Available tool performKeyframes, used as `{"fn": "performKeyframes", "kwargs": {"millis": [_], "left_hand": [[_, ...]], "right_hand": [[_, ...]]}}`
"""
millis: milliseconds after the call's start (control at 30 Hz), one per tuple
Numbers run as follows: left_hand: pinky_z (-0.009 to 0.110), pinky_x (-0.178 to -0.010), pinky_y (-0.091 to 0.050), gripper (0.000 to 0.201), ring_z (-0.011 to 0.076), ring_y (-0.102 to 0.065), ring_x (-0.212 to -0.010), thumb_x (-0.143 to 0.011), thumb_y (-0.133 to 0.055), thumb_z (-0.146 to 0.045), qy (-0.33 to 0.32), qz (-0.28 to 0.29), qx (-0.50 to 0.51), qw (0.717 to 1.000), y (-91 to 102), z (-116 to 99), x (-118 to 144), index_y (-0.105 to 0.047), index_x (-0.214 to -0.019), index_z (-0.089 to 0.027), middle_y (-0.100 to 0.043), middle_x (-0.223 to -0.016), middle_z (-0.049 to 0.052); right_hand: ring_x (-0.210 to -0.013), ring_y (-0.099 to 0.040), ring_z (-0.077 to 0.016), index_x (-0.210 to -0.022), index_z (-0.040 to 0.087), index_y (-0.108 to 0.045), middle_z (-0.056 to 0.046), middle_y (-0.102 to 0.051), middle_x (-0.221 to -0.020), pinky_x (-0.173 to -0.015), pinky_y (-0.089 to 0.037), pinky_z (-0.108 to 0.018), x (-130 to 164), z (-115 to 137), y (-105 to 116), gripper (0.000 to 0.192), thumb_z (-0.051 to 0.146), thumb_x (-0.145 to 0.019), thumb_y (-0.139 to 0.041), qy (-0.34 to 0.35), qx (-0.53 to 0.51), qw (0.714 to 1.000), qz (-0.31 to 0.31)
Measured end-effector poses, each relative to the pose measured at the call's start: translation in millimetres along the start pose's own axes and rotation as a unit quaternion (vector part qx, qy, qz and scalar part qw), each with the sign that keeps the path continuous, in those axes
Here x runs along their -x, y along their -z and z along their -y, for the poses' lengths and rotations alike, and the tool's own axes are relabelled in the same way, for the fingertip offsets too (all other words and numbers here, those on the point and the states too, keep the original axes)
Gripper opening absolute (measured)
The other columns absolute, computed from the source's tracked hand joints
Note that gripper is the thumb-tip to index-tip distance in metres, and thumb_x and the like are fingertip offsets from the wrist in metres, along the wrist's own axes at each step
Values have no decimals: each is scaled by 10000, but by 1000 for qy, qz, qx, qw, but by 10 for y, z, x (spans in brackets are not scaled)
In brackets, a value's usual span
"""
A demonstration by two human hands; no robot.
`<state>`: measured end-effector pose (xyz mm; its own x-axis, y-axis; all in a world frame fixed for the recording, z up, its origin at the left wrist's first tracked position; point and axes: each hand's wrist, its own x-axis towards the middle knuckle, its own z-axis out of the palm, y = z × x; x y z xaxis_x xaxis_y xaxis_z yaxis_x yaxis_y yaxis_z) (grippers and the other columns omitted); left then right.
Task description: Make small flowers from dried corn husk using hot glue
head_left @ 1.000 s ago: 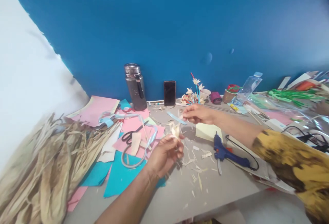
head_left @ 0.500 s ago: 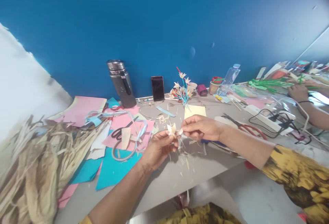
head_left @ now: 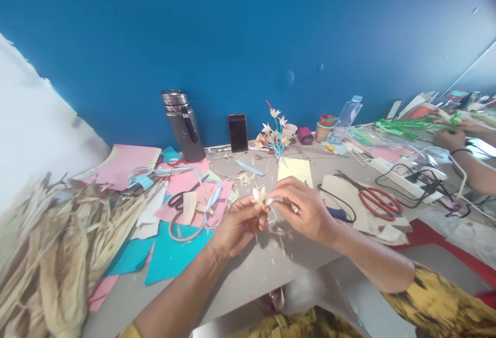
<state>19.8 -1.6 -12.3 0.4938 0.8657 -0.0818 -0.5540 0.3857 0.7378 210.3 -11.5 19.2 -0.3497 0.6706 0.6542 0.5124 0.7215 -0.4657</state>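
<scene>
Above the front of the table, my left hand [head_left: 243, 224] pinches a small cream husk flower [head_left: 259, 195] near its base, petals pointing up. Close on its right, my right hand [head_left: 304, 209] has thumb and forefinger closed on a small pale strip [head_left: 270, 201] at the flower's side; the fingertips partly hide it. Small pale scraps [head_left: 281, 242] lie on the table under the hands. Behind them stands a bunch of similar husk flowers [head_left: 277, 134] on blue and red stems. A yellow paper sheet [head_left: 294, 168] lies just behind my right hand.
Dried corn husks [head_left: 58, 255] heap at the left beside pink and teal paper [head_left: 174, 252]. Dark scissors [head_left: 176, 201] and red-handled scissors [head_left: 380, 201] flank the hands. A flask [head_left: 184, 128] and phone [head_left: 237, 132] stand by the wall. Another person's hand [head_left: 449, 139] works at far right, past a power strip [head_left: 403, 180].
My right forearm has swung lower and toward me, uncovering the red-handled scissors and a blue-handled tool. The right fingers have shifted at the flower's side; my left hand stays nearly still.
</scene>
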Motion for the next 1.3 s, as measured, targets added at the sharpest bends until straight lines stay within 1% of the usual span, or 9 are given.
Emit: {"fn": "performKeyframes", "kwargs": {"millis": [67,133,200,367,600,767,933,1100,1300], "left_hand": [[250,-585,-462,184,96,-553,-563,-717,-847,-272,5,16,-5,1000,-10,-3,4,-753,-754,-118,-657,-705,33],[251,-583,-465,183,91,-553,-552,-720,-845,-271,8,25,-7,1000,-20,-6,8,-751,-756,-119,-676,-735,36],[250,-577,-464,185,87,-553,-532,-719,-848,-272,10,22,-7,1000,-28,-8,11,-743,-757,-125,-696,-754,38],[233,-562,-440,225,85,-556,-510,-708,-865,-296,8,-8,-25,1000,-41,-12,14,-710,-739,-136,-701,-707,29],[223,-544,-405,294,89,-564,-502,-682,-885,-356,-4,0,-83,997,-52,10,10,-712,-750,-128,-699,-671,31],[221,-538,-401,314,87,-563,-501,-665,-893,-372,-11,-19,-106,994,-80,21,16,-720,-764,-130,-698,-663,29],[216,-530,-396,313,80,-553,-506,-671,-889,-381,-14,-17,-121,992,-90,17,19,-719,-737,-127,-691,-662,27],[212,-524,-399,325,76,-550,-503,-658,-897,-391,0,-17,-123,992,-69,25,10,-714,-679,-123,-687,-645,30],[213,-519,-397,358,73,-544,-496,-611,-918,-417,18,-18,-133,991,-73,19,13,-736,-683,-118,-673,-619,21]], "right_hand": [[-780,-652,-138,-1010,225,-687,-62,-685,-988,-701,-526,-255,-6,6,14,172,154,-973,-535,43,29,999,15],[-831,-671,-148,-979,216,-689,-58,-691,-942,-715,-526,-250,-19,2,33,173,163,-989,-524,60,47,997,23],[-822,-672,-147,-968,205,-686,-59,-695,-925,-704,-520,-246,-33,3,55,170,156,-988,-524,67,56,996,26],[-783,-659,-153,-950,190,-675,-63,-692,-881,-664,-503,-252,-78,34,107,178,149,-988,-506,82,52,995,31],[-763,-647,-153,-937,182,-673,-61,-691,-869,-656,-483,-251,-98,50,160,192,145,-992,-492,107,83,989,58],[-734,-627,-156,-867,174,-661,-56,-684,-828,-639,-442,-261,-97,86,189,217,132,-984,-483,121,124,982,70],[-712,-593,-148,-815,165,-659,-57,-669,-818,-628,-405,-261,-98,118,204,253,137,-989,-478,127,162,975,83],[-732,-584,-149,-833,162,-670,-55,-663,-825,-642,-403,-262,-97,150,246,251,108,-979,-473,131,179,969,105],[-730,-582,-149,-833,155,-671,-58,-661,-832,-632,-388,-271,-105,206,287,244,90,-966,-477,137,195,964,115]]}}
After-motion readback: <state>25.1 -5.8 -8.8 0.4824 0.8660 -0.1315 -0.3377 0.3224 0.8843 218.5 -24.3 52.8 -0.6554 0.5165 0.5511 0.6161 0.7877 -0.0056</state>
